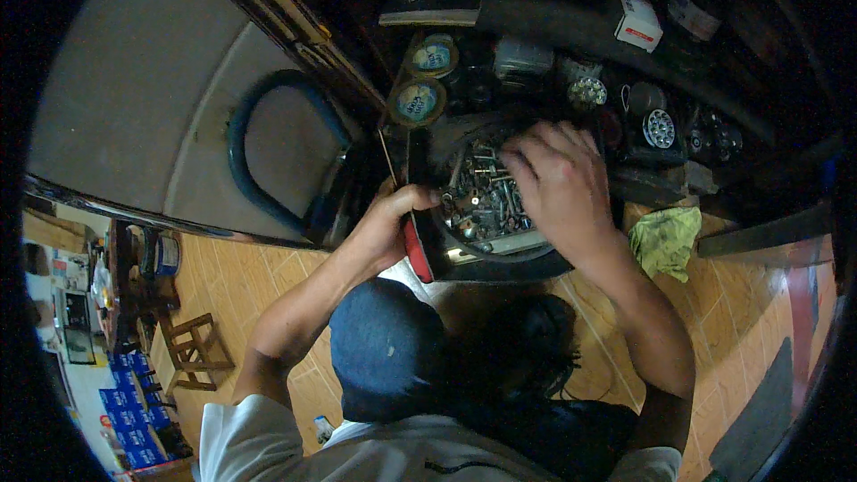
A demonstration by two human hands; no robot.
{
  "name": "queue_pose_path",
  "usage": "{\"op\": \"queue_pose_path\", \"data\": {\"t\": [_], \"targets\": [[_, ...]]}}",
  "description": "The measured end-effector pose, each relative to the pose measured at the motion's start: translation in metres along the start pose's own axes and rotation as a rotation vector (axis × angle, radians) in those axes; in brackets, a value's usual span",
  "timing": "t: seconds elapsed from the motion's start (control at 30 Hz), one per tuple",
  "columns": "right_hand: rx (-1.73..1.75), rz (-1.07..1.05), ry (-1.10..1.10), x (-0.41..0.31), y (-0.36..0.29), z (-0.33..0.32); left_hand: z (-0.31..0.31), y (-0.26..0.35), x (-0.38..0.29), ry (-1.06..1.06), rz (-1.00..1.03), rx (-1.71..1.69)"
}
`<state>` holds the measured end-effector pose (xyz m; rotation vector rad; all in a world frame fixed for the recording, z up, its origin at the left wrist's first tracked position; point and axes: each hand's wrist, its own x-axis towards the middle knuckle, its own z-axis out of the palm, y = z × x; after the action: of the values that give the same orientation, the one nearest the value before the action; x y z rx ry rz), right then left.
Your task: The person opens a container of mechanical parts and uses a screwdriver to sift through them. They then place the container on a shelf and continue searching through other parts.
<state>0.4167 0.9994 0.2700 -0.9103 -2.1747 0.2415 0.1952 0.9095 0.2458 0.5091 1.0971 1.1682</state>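
Note:
A dark open box or case (pixel 509 271) holds a heap of loose screws, bolts and other small metal parts (pixel 485 191). My left hand (pixel 395 217) grips its left side, the thumb over the rim near a red part (pixel 418 251). Over the right side of the heap is my right hand (pixel 559 171), slightly blurred, with its fingers bent down; whether it holds anything is hidden. A dark cable or hose (pixel 509 257) curves along the inside of the box. A pale metal strip (pixel 499 246) lies at the near edge.
Behind the box stand two round-lidded containers (pixel 416 102), a clear plastic container (pixel 523 59) and round LED lamp heads (pixel 659 128). A yellow-green cloth (pixel 666 241) hangs at the right. At the left are a panel with a curved dark tube (pixel 244 147) and a wooden stool (pixel 194 351).

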Motion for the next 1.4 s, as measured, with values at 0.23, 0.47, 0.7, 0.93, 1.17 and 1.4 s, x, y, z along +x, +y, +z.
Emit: {"op": "queue_pose_path", "data": {"t": [0.23, 0.47, 0.7, 0.93, 1.17, 1.4], "targets": [[0.896, 0.616, -0.163, -0.001, 0.012, -0.027, 0.001, 0.003, -0.001, -0.016, 0.013, 0.005], [1.657, 0.814, -0.405, -0.002, 0.029, -0.022, 0.018, 0.014, -0.011, 0.062, -0.121, -0.033], [1.749, 0.766, -0.445, -0.004, 0.029, -0.017, 0.016, 0.01, -0.01, 0.142, -0.08, -0.011], [1.732, 0.784, -0.424, -0.004, 0.028, -0.02, 0.008, 0.006, -0.004, 0.087, -0.07, -0.029], [1.869, 0.827, -0.172, 0.006, 0.033, -0.049, 0.007, 0.007, -0.006, 0.064, -0.08, -0.054], [1.08, 0.756, -0.057, 0.005, 0.026, -0.083, 0.014, 0.007, -0.009, 0.015, 0.037, 0.067]]}}
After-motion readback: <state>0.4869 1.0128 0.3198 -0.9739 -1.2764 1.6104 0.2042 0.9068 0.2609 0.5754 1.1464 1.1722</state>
